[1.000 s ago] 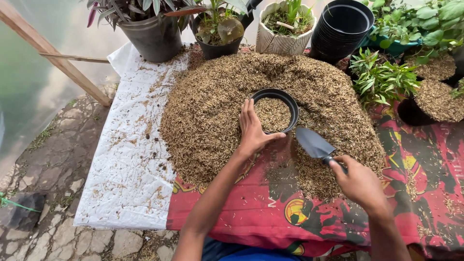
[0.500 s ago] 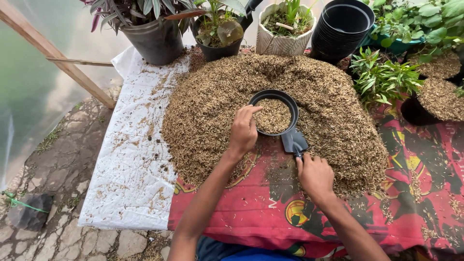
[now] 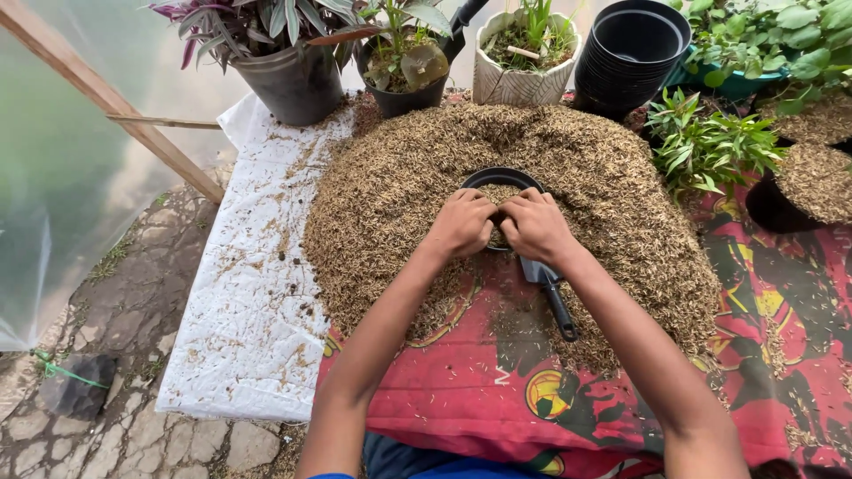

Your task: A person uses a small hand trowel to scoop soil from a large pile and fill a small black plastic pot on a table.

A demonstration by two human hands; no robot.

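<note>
Black and round, the pot (image 3: 502, 180) sits sunk in the middle of the husk pile (image 3: 497, 204), right under my fingers. My left hand (image 3: 461, 223) and right hand (image 3: 535, 226) curl side by side over its near rim, gripping nothing I can see, pressing dry, scratchy husks. The trowel (image 3: 552, 293) lies loose just below my right wrist, handle pointing at me.

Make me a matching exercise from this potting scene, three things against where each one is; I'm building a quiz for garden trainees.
Things:
1. small black plastic pot
2. black-handled hand trowel
3. stack of empty black pots

Places:
A. at the far edge, beside the white ribbed planter
B. sunk in the brown husk heap, under both hands
C. lying on the red patterned cloth, beside the right wrist

Pairs: 1-B, 2-C, 3-A
</note>
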